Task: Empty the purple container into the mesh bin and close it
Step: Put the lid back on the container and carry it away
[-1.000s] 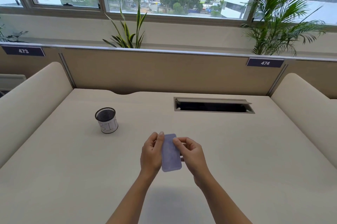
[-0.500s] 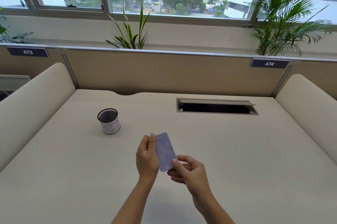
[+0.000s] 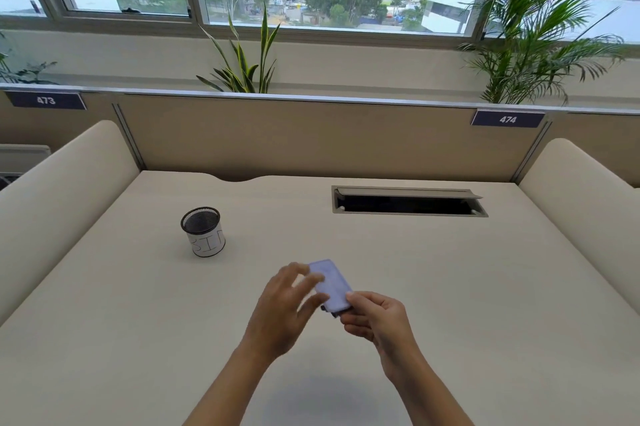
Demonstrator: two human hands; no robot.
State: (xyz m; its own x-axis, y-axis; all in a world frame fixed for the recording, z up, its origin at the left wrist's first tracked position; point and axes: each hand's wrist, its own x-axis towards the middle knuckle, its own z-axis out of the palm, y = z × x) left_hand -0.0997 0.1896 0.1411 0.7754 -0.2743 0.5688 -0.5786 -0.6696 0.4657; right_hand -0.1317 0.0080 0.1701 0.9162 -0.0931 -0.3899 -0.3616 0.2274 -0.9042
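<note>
Purple container held above the table, still shut, mesh bin far-left.
Mesh bin (image 3: pixel 203 231) sits well left and beyond; left hand (image 3: pixel 282 309), nearer it, now fingers spread, blurred, off the purple container (image 3: pixel 329 285); right hand (image 3: pixel 375 316) pinches its near end, long axis pointing far-left.

My hands: two (left (image 3: pixel 284 309), right (image 3: pixel 375 316)). Purple container (image 3: pixel 330 285): one. Mesh bin (image 3: pixel 203 232): one. Number plates: two. Worktop (image 3: pixel 450 287): one.

Only the black mesh bin with white label (image 3: pixel 203 231) stands left of centre; the wide beige desk surface (image 3: pixel 433 287) around it lies open.
</note>
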